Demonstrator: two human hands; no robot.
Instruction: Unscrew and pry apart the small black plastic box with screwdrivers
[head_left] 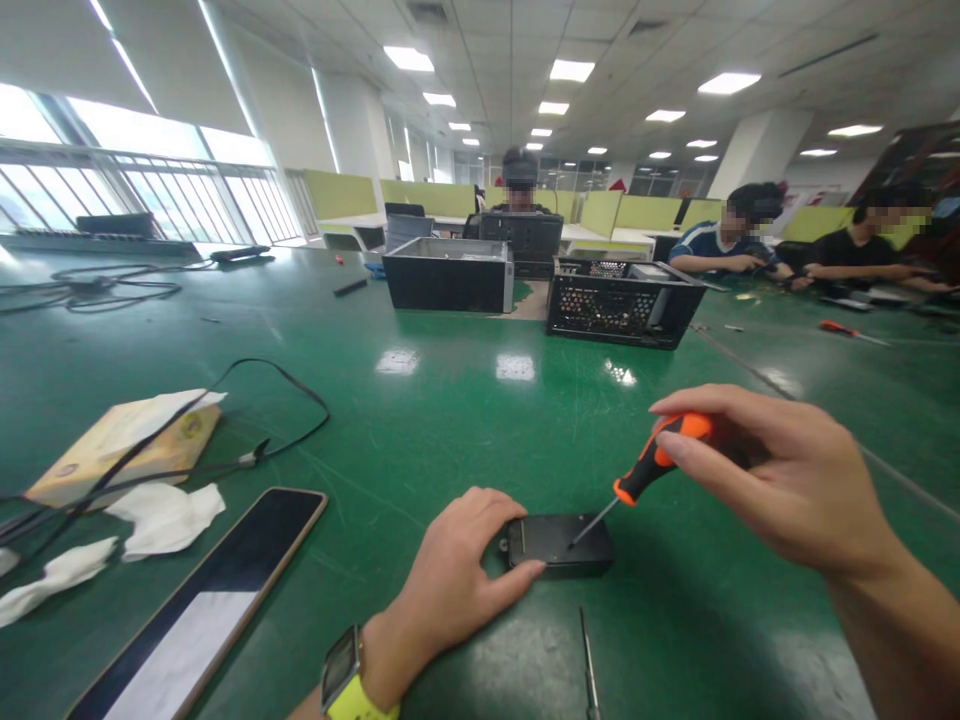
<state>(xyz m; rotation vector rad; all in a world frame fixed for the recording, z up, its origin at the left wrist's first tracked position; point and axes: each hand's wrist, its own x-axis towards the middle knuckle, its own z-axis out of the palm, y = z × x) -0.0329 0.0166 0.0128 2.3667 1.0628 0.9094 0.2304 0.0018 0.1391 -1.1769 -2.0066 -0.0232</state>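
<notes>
On the green table lies a small black box (551,541), roughly rectangular, with a small tab at its left end. My left hand (465,565) grips the left end of this box, fingers behind it and thumb along its near side. In my right hand (780,480) is an orange and black screwdriver (651,458), held by its handle and tilted. Its tip meets the top face of the box right of the middle. A thin metal tool (589,665) lies just in front of the box, its near end close to the lower frame edge.
A phone (217,600), white tissues (165,518), a tissue pack (135,445) and black cables (300,440) lie on the left. Open computer cases (450,285) stand farther back. Another screwdriver (851,331) lies at far right, near seated people (727,250).
</notes>
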